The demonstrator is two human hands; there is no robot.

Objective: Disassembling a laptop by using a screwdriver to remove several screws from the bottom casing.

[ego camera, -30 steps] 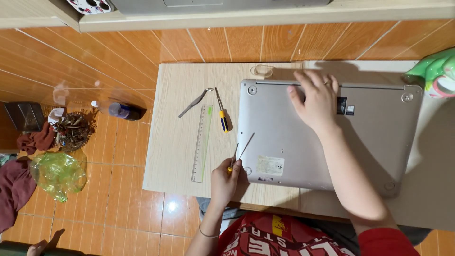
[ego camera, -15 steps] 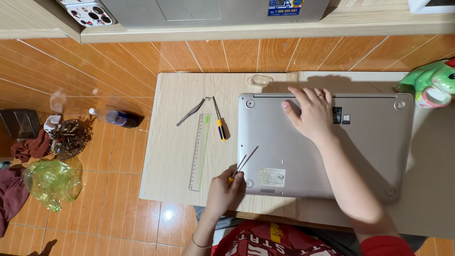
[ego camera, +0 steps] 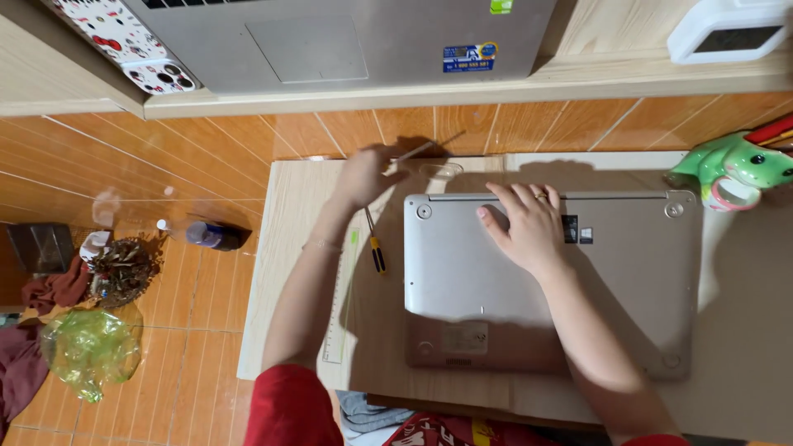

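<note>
Centrally, the upturned silver laptop (ego camera: 578,281) lay on the wooden board (ego camera: 281,248). The right hand (ego camera: 524,227) rested flat and open on the laptop's base. Beyond its far-left corner, the left hand (ego camera: 363,175) pinched tweezers (ego camera: 413,151). A screwdriver (ego camera: 374,244) lay left of the laptop.

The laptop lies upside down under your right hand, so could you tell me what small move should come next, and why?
Probably bring the left hand, which holds a thin tool beyond the laptop, to the corner screw; the right hand already steadies the base.
</note>
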